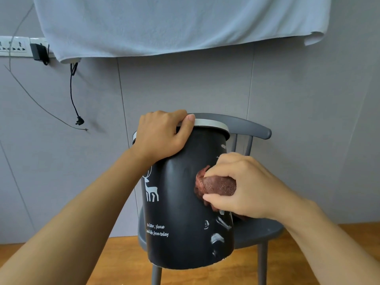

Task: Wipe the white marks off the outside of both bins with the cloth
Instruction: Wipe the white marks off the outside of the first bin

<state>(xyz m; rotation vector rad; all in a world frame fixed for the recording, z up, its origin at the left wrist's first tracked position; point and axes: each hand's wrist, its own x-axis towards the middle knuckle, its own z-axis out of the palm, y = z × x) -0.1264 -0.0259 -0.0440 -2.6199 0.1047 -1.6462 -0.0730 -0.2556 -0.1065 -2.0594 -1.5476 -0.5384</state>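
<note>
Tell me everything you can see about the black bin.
The black bin is round and matte, plastic by its look, with a silver rim band at the top. A white deer and white script are printed on it; smeared white marks run down its right side. It tilts in front of a grey chair. The left hand grips its rim, and the right hand presses a brown cloth against its side.

plain indoor room, likely a home; grey panelled wall (185,89); wooden floor (115,262); grey chair (257,229); wall socket strip (14,46); hanging towel (174,23)
</note>
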